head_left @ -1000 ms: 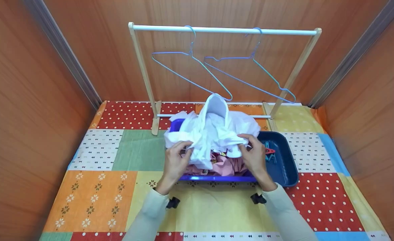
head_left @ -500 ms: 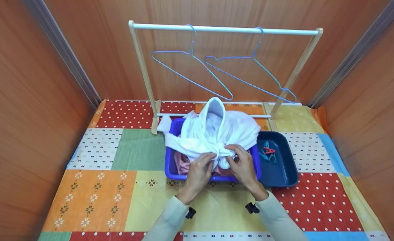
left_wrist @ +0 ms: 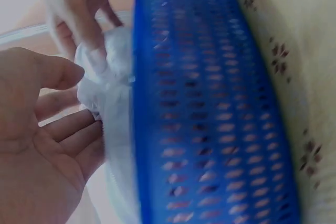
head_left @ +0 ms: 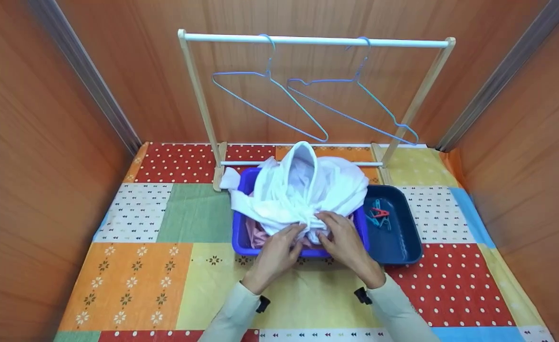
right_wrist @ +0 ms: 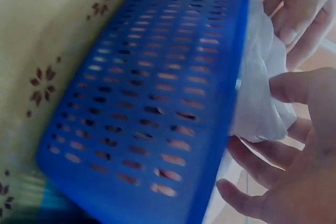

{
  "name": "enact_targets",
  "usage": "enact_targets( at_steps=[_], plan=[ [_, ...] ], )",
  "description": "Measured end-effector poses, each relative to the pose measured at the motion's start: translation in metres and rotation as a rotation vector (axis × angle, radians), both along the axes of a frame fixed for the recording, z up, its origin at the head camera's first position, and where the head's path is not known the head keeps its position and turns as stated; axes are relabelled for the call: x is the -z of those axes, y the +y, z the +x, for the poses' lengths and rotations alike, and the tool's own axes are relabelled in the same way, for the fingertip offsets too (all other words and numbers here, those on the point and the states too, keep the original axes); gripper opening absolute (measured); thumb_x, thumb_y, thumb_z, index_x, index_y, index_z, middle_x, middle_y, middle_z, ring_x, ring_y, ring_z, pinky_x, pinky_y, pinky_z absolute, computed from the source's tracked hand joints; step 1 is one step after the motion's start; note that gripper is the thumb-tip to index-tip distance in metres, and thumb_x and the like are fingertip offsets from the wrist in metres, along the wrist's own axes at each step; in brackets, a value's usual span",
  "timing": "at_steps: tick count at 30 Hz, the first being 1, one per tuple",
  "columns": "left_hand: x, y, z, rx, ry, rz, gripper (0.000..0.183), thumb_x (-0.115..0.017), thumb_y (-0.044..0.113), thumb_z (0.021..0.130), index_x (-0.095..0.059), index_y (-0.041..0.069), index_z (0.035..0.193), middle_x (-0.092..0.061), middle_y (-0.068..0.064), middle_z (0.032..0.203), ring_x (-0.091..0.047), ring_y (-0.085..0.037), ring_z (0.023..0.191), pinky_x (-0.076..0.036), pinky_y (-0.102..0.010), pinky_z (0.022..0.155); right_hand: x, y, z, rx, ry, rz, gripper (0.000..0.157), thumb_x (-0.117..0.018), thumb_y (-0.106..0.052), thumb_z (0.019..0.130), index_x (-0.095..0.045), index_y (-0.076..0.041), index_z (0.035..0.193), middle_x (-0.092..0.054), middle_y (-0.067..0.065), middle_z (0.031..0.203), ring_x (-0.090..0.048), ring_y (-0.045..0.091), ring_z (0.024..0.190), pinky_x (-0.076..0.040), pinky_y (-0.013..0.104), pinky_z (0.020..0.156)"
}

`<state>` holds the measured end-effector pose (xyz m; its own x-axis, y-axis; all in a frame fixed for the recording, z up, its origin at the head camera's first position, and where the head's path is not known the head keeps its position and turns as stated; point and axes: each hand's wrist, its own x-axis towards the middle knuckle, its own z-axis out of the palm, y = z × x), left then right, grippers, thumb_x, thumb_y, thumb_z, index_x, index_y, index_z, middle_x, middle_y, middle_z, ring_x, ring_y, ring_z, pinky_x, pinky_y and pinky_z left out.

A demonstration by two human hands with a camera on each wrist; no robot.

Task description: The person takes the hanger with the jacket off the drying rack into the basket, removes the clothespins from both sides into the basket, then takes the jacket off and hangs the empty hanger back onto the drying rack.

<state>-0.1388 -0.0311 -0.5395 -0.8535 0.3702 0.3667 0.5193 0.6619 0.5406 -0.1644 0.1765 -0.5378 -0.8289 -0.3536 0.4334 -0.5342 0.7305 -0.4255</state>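
A white hooded top [head_left: 336,183] lies heaped in a purple-blue plastic basket [head_left: 238,232], its hood upright at the back. Its front cloth is gathered into a knot-like bunch close to the basket's near rim. My left hand [head_left: 277,251] holds the left side of this bunch between thumb and fingers. From the other side, my right hand [head_left: 345,242] grips it, the thumb lying on the white cloth in the right wrist view. Pink cloth [head_left: 256,232] shows underneath the top. One white sleeve end [head_left: 230,179] hangs out over the basket's left rim.
Behind the basket stands a wooden rack with a white rail [head_left: 317,41], carrying two wire hangers [head_left: 270,109]. A dark blue tray [head_left: 402,242] with red and teal clothespins [head_left: 380,213] sits right of the basket. Patchwork cloth [head_left: 137,280] covers the table; wooden panels enclose it.
My hands have come together from either side of the top, drawing its two parts into one bunch at the front. Since half a second ago they have lowered slightly, and the hood has sunk a little.
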Motion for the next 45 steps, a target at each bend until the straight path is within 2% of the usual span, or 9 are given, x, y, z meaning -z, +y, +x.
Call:
enact_targets(
  at_steps=[9, 13, 18, 22, 27, 33, 37, 41, 45],
  plan=[
    [-0.026, -0.047, -0.008, -0.012, 0.12, 0.186, 0.024, -0.064, 0.005, 0.091, -0.07, 0.003, 0.114, -0.072, -0.012, 0.113, -0.071, -0.023, 0.098, -0.058, -0.032, 0.085, -0.032, 0.025, -0.004, -0.007, -0.112, -0.042, 0.048, -0.075, -0.034, 0.086, -0.065, -0.012, 0.127, -0.062, 0.008, 0.134, -0.061, 0.03, 0.117, -0.046, 0.053, 0.101],
    [-0.032, -0.073, -0.02, -0.098, 0.164, 0.238, 0.021, -0.065, 0.002, 0.089, -0.071, 0.002, 0.109, -0.073, -0.012, 0.108, -0.071, -0.021, 0.087, -0.059, -0.032, 0.074, -0.04, 0.039, -0.018, 0.051, -0.098, -0.115, 0.04, -0.073, -0.026, 0.088, -0.067, -0.007, 0.122, -0.065, 0.01, 0.127, -0.064, 0.029, 0.112, -0.052, 0.047, 0.095],
    [-0.026, -0.102, -0.039, -0.208, 0.141, 0.293, 0.023, -0.065, 0.001, 0.089, -0.07, 0.0, 0.111, -0.072, -0.014, 0.11, -0.069, -0.028, 0.096, -0.057, -0.043, 0.081, -0.039, 0.06, -0.038, 0.165, -0.087, -0.151, 0.033, -0.072, -0.016, 0.087, -0.068, -0.006, 0.119, -0.067, 0.013, 0.118, -0.065, 0.032, 0.104, -0.052, 0.049, 0.086],
    [-0.012, -0.122, -0.054, -0.26, 0.043, 0.356, 0.027, -0.064, 0.001, 0.09, -0.068, -0.001, 0.116, -0.069, -0.018, 0.117, -0.067, -0.032, 0.106, -0.056, -0.049, 0.086, -0.036, 0.073, -0.052, 0.2, -0.123, -0.148, 0.036, -0.072, -0.015, 0.087, -0.066, -0.006, 0.121, -0.065, 0.017, 0.121, -0.064, 0.036, 0.105, -0.05, 0.052, 0.087],
    [0.007, -0.142, -0.073, -0.3, -0.176, 0.433, 0.035, -0.061, 0.008, 0.094, -0.061, 0.001, 0.129, -0.063, -0.02, 0.13, -0.058, -0.036, 0.123, -0.051, -0.053, 0.097, -0.027, 0.089, -0.073, 0.228, -0.204, -0.16, 0.042, -0.069, -0.016, 0.089, -0.061, -0.005, 0.129, -0.061, 0.022, 0.125, -0.061, 0.04, 0.11, -0.048, 0.053, 0.091],
    [0.022, -0.155, -0.089, -0.253, -0.413, 0.468, 0.055, -0.059, 0.021, 0.099, -0.042, 0.002, 0.147, -0.043, -0.02, 0.151, -0.04, -0.036, 0.142, -0.038, -0.051, 0.113, -0.012, 0.1, -0.099, 0.262, -0.304, -0.167, 0.052, -0.067, -0.02, 0.092, -0.052, -0.003, 0.138, -0.054, 0.023, 0.135, -0.055, 0.041, 0.12, -0.044, 0.054, 0.101],
    [0.03, -0.157, -0.096, -0.207, -0.534, 0.522, 0.065, -0.06, 0.022, 0.098, -0.03, 0.002, 0.152, -0.029, -0.022, 0.159, -0.027, -0.038, 0.148, -0.028, -0.052, 0.118, -0.009, 0.1, -0.114, 0.268, -0.402, -0.159, 0.066, -0.066, -0.035, 0.093, -0.042, -0.006, 0.147, -0.042, 0.022, 0.149, -0.045, 0.043, 0.132, -0.037, 0.057, 0.109],
    [0.037, -0.154, -0.099, -0.189, -0.608, 0.607, 0.071, -0.062, 0.019, 0.097, -0.024, -0.002, 0.154, -0.022, -0.024, 0.16, -0.021, -0.04, 0.15, -0.023, -0.05, 0.121, -0.007, 0.098, -0.125, 0.274, -0.522, -0.13, 0.083, -0.063, -0.055, 0.09, -0.028, -0.014, 0.154, -0.029, 0.017, 0.159, -0.031, 0.04, 0.144, -0.028, 0.059, 0.116],
    [0.039, -0.148, -0.103, -0.262, -0.575, 0.593, 0.07, -0.069, 0.016, 0.092, -0.034, -0.002, 0.15, -0.043, -0.028, 0.149, -0.043, -0.041, 0.137, -0.038, -0.048, 0.113, -0.003, 0.098, -0.131, 0.27, -0.597, -0.111, 0.086, -0.06, -0.056, 0.091, -0.023, -0.015, 0.156, -0.026, 0.016, 0.161, -0.026, 0.038, 0.147, -0.022, 0.057, 0.119]
  ],
)
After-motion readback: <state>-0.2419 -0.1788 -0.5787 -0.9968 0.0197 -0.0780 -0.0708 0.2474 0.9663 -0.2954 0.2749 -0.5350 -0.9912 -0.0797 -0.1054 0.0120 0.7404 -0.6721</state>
